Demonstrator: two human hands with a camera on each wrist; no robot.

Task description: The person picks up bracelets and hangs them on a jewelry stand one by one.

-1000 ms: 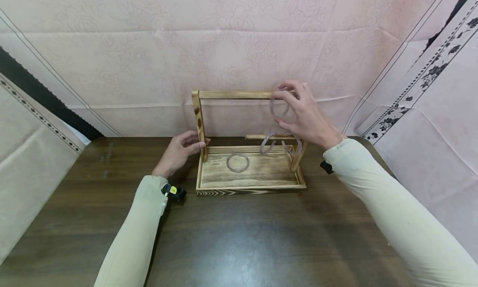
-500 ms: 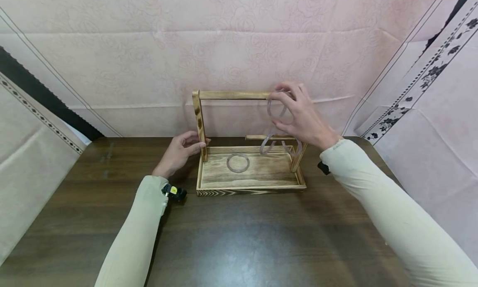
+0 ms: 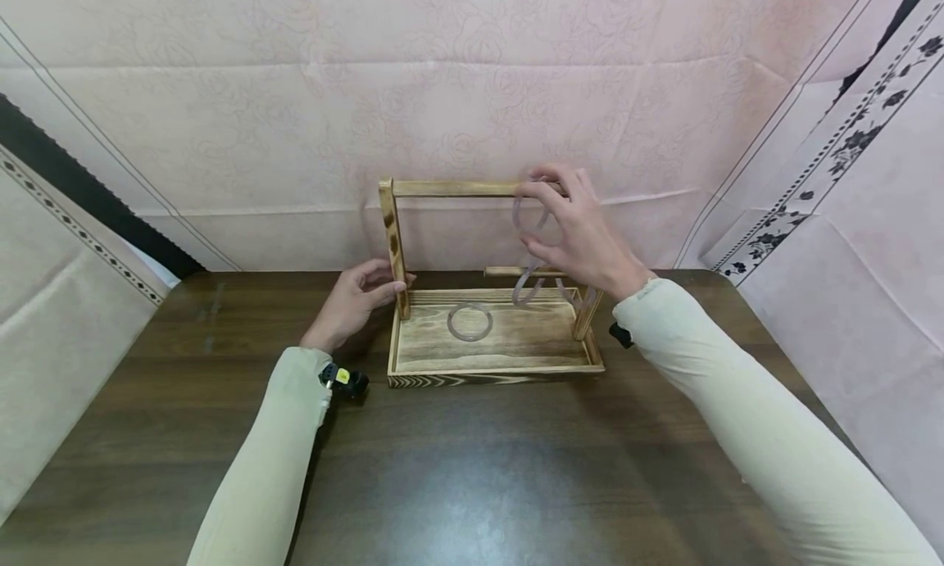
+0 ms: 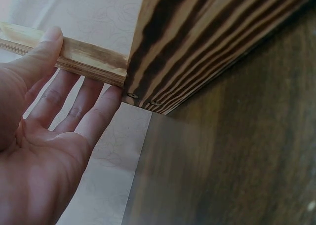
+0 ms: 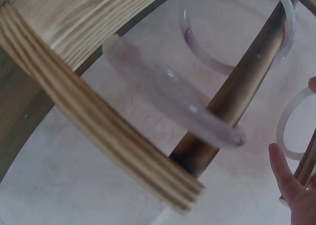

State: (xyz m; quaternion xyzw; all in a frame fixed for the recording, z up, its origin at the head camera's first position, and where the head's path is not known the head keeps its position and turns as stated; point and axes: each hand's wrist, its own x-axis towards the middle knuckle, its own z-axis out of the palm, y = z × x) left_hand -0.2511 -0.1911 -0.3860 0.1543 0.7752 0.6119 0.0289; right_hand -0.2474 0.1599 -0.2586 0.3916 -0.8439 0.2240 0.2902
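Note:
A wooden bangle stand [image 3: 392,230] has an upper bar [image 3: 457,188], a lower bar [image 3: 509,271] and a tray base. My left hand [image 3: 354,299] grips its left post, thumb in front and fingers behind. High at the right, my right hand [image 3: 578,228] pinches a translucent pale bangle [image 3: 515,214] that surrounds the upper bar; the bar's right end is hidden behind the hand. Two more bangles hang on the lower bar, a near bangle [image 5: 173,96] and a farther bangle [image 5: 291,32] in the right wrist view. Another bangle [image 3: 451,323] lies flat in the tray [image 3: 494,378].
The stand is on a dark wooden table [image 3: 472,468] close to its back edge. Behind it hangs a pale pink patterned cloth [image 3: 332,124], with similar cloths at both sides. The right post [image 3: 587,316] rises from the tray's right side.
My right hand has moved a little left along the upper bar, carrying the bangle with it. My left hand has kept its grip on the post, and the other bangles have not moved.

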